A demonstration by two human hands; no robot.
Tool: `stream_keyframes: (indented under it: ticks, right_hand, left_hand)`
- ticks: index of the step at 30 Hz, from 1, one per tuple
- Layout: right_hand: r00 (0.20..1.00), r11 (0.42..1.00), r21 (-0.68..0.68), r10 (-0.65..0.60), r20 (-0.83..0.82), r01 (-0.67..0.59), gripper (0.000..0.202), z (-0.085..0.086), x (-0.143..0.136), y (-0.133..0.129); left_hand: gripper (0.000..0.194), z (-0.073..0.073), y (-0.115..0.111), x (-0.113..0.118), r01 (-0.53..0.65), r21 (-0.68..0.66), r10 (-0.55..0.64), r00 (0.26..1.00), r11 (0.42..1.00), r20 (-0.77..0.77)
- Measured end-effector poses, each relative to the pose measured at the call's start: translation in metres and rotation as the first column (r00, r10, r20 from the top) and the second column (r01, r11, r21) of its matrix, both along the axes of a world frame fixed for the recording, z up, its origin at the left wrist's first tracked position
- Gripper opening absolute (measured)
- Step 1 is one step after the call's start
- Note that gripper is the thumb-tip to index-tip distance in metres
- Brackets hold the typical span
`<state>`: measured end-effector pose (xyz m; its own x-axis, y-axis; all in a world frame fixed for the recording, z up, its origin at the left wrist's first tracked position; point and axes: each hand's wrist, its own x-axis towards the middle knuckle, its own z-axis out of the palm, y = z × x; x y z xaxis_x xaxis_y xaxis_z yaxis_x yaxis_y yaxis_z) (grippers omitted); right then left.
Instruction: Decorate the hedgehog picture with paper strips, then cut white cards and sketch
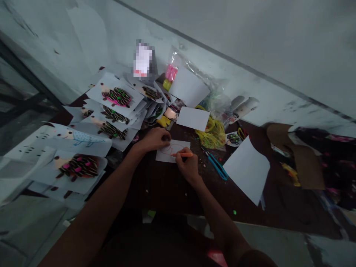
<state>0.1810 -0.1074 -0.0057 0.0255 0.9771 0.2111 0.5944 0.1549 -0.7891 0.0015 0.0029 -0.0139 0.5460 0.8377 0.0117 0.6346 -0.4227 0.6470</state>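
Observation:
A small white sheet of paper (183, 144) lies on the dark table, with a curved orange outline drawn on it. My right hand (187, 165) grips an orange marker (187, 154), its tip down at the drawing. At the sheet's upper left corner, my left hand (156, 139) is curled, its fingertips pressing on the paper. Just right of my right hand lie blue-handled scissors (218, 167), and a larger blank white sheet (247, 168) is beyond them. Another blank sheet (193, 118) is behind the drawing.
Stacked papers with hedgehog pictures (116, 97) cover the table's left side, one with a blue drawn animal (86, 138). Behind are a yellow net bag (213, 135), clear plastic bags (215, 92) and a pixelated bright object (143, 59). Brown cardboard (308, 163) is at right; a wall stands behind.

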Motion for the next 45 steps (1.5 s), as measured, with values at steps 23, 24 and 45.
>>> stream_keyframes:
  ticks: [23, 24, 45]
  right_hand:
    - [0.969, 0.994, -0.013, -0.104, -0.223, 0.104, 0.019, 0.003, 0.007, 0.008]
    - [0.964, 0.993, -0.003, -0.118, -0.239, 0.121, 0.018, 0.004, 0.010, 0.010]
    - [0.967, 1.000, 0.008, 0.017, -0.256, -0.015, 0.026, 0.002, 0.030, 0.040]
  left_hand:
    - [0.027, 0.001, 0.000, -0.002, 0.000, -0.012, 0.001, 1.000, 1.000, 0.021]
    - [0.028, 0.000, 0.000, -0.002, -0.003, -0.012, 0.003, 1.000, 1.000, 0.018]
    - [0.017, -0.008, 0.001, 0.001, 0.001, 0.079, 0.000, 1.000, 0.997, -0.015]
